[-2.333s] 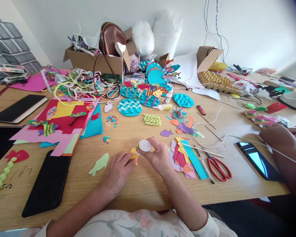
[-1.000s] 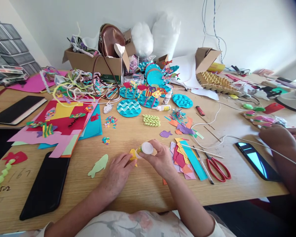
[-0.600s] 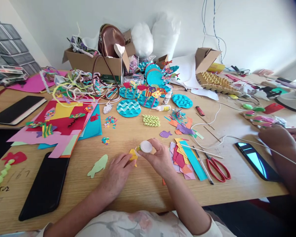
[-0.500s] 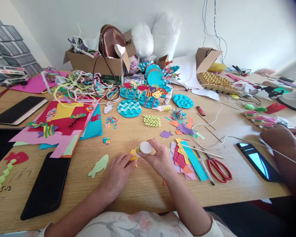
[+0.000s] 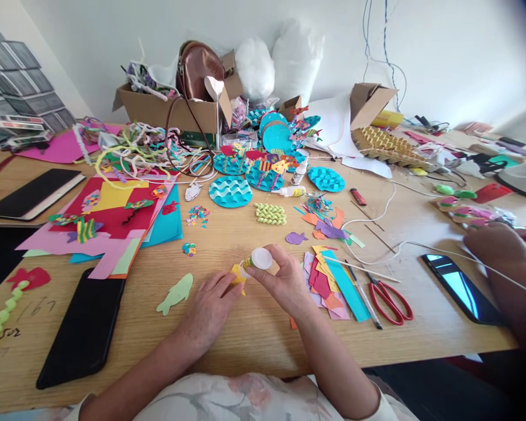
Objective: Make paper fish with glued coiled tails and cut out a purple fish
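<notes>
My right hand [image 5: 284,278] is closed around a small glue bottle [image 5: 259,261], tipped over with its round white base towards me and its nozzle end down at a yellow paper cut-out [image 5: 238,275]. My left hand [image 5: 214,298] holds that cut-out against the table between thumb and fingers, which partly hide it. A light green paper fish [image 5: 175,294] lies left of my left hand. Beyond my hands are a purple paper fish [image 5: 296,238], a small pile of coloured bits [image 5: 189,249] and green wavy strips [image 5: 270,213].
Right of my hands lie paper scraps [image 5: 322,280], a pen [image 5: 363,294] and red-handled scissors [image 5: 390,301]. A phone [image 5: 460,289] rests near another person's arm [image 5: 499,269]. A black phone [image 5: 85,327] and coloured sheets [image 5: 114,240] are at left. Blue discs [image 5: 230,192] stand farther back.
The glue bottle's base has shifted very slightly right and up in my right hand. My left hand and the yellow cut-out stay about where they were.
</notes>
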{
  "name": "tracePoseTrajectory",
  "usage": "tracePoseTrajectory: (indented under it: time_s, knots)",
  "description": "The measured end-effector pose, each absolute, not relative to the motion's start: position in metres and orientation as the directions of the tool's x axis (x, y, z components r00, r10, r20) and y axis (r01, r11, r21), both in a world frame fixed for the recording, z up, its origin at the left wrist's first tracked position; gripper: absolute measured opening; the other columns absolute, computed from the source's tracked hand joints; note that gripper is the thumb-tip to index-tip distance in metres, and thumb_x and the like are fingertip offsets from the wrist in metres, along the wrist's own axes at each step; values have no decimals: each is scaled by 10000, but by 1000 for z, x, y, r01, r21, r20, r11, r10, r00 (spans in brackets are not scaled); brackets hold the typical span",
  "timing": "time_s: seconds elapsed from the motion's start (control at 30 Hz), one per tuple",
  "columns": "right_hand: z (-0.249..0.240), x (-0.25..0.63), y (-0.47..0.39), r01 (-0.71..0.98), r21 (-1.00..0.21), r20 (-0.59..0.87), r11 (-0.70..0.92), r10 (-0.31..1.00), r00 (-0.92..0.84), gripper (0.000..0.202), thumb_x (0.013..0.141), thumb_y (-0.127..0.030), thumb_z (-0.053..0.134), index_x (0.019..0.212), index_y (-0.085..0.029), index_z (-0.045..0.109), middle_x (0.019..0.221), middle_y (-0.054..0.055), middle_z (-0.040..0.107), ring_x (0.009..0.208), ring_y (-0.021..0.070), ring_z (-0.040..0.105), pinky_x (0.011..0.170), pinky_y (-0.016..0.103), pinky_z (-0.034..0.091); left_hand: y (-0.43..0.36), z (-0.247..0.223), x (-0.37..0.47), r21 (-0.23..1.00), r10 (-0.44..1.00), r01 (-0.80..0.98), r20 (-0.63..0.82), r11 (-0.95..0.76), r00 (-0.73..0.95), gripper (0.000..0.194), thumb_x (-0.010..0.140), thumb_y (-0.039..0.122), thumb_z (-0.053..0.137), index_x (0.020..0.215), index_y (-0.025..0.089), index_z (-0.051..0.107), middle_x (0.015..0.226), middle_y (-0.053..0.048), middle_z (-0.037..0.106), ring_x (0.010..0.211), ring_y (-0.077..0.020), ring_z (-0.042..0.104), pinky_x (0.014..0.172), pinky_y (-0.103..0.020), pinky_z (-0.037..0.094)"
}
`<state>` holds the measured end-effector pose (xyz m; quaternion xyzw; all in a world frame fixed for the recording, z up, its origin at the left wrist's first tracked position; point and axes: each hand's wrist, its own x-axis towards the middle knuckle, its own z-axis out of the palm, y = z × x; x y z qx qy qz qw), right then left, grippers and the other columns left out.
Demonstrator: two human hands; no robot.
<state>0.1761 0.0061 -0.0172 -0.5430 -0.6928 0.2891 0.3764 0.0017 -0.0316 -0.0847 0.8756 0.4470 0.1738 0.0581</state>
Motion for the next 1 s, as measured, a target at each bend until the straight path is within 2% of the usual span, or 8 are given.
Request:
tracePoseTrajectory:
  time_s: [0.23, 0.37, 0.8, 1.0]
  knots:
    - [-18, 175, 7, 536, -806, 215, 252, 968, -132, 199, 723, -332, 663, 669, -200, 525, 670, -19, 555, 659, 146, 511, 594, 244, 363, -30, -83, 1, 220, 774, 747, 283, -627, 567, 273, 838, 82, 495, 1067, 183, 605, 1140, -83, 586, 1055, -246, 486, 830, -404, 471]
    - [-17, 174, 9, 533, -797, 251, 284, 959, -135, 220, 727, -350, 656, 634, -199, 525, 637, -15, 540, 656, 154, 503, 589, 252, 362, -31, -81, 1, 216, 790, 764, 267, -608, 552, 280, 846, 87, 484, 1067, 205, 609, 1138, -74, 589, 1066, -249, 480, 826, -409, 470]
    - [-21, 169, 13, 530, -793, 271, 300, 953, -135, 246, 719, -342, 656, 576, -202, 513, 602, -18, 528, 593, 136, 490, 553, 245, 352, -32, -82, 2, 294, 816, 762, 243, -578, 525, 297, 866, 100, 445, 1076, 235, 607, 1160, -62, 580, 1076, -237, 481, 855, -417, 458]
    - [-25, 166, 15, 499, -816, 275, 291, 955, -109, 239, 722, -357, 647, 590, -199, 525, 601, -15, 529, 591, 135, 495, 555, 244, 361, -32, -82, 2, 244, 798, 763, 268, -598, 540, 281, 857, 94, 466, 1068, 213, 609, 1145, -75, 586, 1064, -244, 484, 824, -406, 468]
